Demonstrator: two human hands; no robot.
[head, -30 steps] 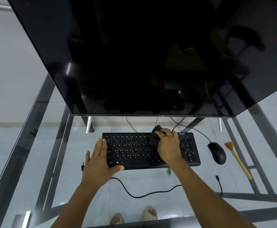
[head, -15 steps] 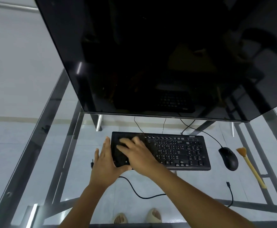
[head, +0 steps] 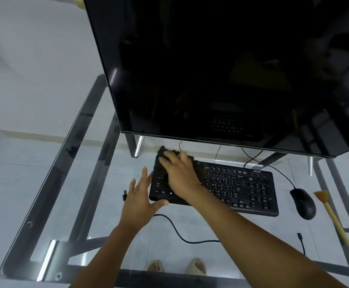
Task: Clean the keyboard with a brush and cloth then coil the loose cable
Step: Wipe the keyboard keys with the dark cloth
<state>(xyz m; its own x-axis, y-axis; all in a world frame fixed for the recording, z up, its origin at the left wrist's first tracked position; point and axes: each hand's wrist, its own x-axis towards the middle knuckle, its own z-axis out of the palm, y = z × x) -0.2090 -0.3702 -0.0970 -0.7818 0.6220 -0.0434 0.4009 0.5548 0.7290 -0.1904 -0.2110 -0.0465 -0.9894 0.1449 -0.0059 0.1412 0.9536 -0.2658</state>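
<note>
A black keyboard (head: 238, 186) lies on the glass desk below the monitor. My right hand (head: 179, 173) presses a dark cloth (head: 162, 161) onto the keyboard's far left corner; the hand covers most of the cloth. Against the keyboard's left end rests my left hand (head: 140, 196), fingers spread flat and thumb at the front edge. A loose black cable (head: 179, 235) snakes across the glass in front of the keyboard, one plug (head: 125, 195) left of my left hand and one plug (head: 299, 235) at the right. A wooden-handled brush (head: 331, 217) lies at the far right.
A large dark monitor (head: 221, 69) overhangs the back of the desk. A black mouse (head: 303, 203) sits between the keyboard and the brush. The glass desk (head: 55, 163) has a metal frame beneath; its front edge is near my body. My feet show through the glass.
My right hand has swept the cloth from the keyboard's middle-right to its far left corner. My left hand stays at the keyboard's left end. The camera view has shifted left.
</note>
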